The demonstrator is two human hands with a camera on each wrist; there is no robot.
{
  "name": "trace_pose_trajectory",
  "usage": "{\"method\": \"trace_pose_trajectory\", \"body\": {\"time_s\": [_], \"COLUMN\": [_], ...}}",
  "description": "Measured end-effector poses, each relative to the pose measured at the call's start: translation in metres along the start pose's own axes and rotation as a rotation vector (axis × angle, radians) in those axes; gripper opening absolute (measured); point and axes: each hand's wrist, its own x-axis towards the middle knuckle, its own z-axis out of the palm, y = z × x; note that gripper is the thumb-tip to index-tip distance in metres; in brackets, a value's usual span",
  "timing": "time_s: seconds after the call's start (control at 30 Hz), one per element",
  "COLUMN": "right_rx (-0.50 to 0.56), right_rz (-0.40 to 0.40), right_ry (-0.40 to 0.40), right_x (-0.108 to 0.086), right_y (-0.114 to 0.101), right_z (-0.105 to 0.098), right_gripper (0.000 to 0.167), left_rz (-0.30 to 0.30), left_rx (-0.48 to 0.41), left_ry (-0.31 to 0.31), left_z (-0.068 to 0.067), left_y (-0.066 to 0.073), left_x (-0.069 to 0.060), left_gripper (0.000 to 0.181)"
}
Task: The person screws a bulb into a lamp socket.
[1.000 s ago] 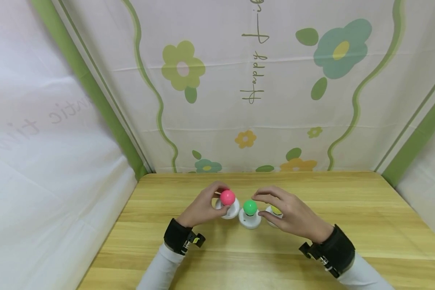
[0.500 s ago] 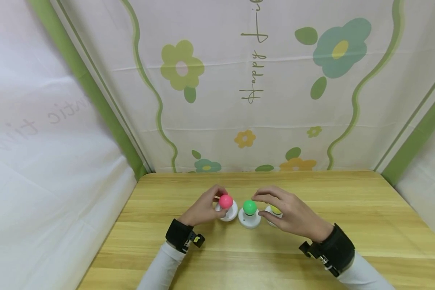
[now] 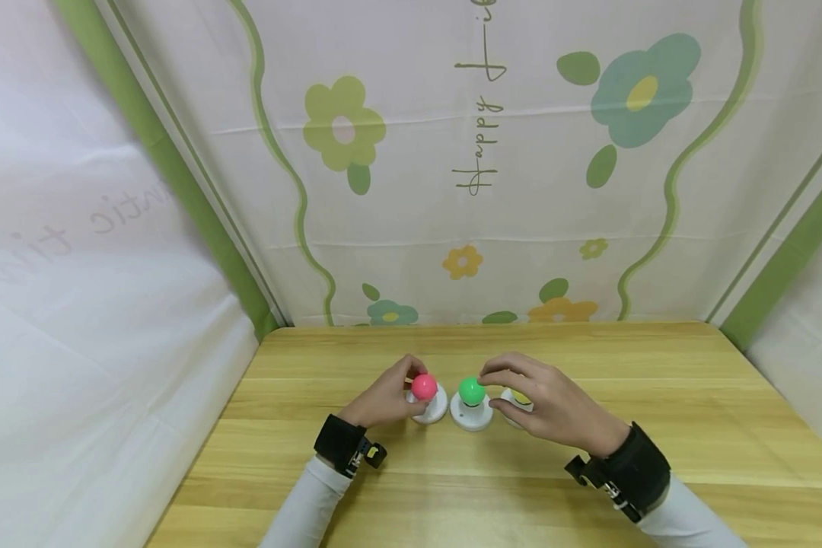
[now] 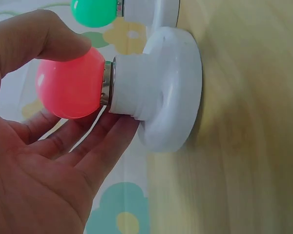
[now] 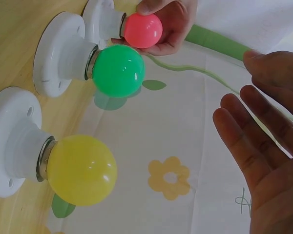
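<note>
A pink light bulb (image 3: 424,387) sits upright in a round white lamp holder (image 4: 173,87) on the table. My left hand (image 3: 383,396) grips this bulb, the thumb (image 4: 53,41) on one side and the fingers curled round the other, close to the holder's neck. To its right stands a green bulb (image 5: 118,71) in a second white holder (image 3: 471,417). A yellow bulb (image 5: 82,169) in a third holder (image 5: 12,146) is partly hidden behind my right hand (image 3: 548,397) in the head view. That hand hovers over the two, its fingers loosely bent around air.
The wooden table (image 3: 466,495) ends at a straight back edge, where a white cloth wall (image 3: 411,213) printed with flowers hangs. More white cloth (image 3: 96,320) closes off the left side. The holders stand in a row near the middle.
My left hand has drawn the pink bulb and its holder slightly toward me and to the left. The right hand has hardly moved. The green and yellow bulbs stay where they were.
</note>
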Motion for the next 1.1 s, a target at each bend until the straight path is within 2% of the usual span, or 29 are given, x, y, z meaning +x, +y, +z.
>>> {"method": "trace_pose_trajectory", "body": {"time_s": [0.3,0.7,0.87,1.0,1.1], "right_rx": [0.01,0.006,0.002,-0.007,-0.027], "right_rz": [-0.006,-0.01,-0.01,-0.015,-0.009], "right_ry": [-0.007,-0.005,-0.005,-0.006,-0.023], "right_x": [-0.001,-0.003,-0.003,-0.003,-0.003], "right_y": [0.001,0.002,0.002,0.003,0.003], "right_z": [0.001,0.002,0.002,0.002,0.001], "right_gripper": [0.029,0.021,0.019,0.023,0.032], "left_rz": [-0.029,-0.019,-0.013,0.011,0.024], "left_rx": [-0.009,-0.003,0.001,0.032,0.101], "left_ry": [-0.008,-0.021,-0.021,-0.015,0.01], "left_z": [0.0,0.0,0.0,-0.005,-0.011], "left_y": [-0.004,-0.008,-0.009,-0.007,0.001], "left_x": [-0.001,-0.001,-0.002,-0.004,-0.007], "left_gripper": [0.051,0.049,0.055,0.064,0.07]}}
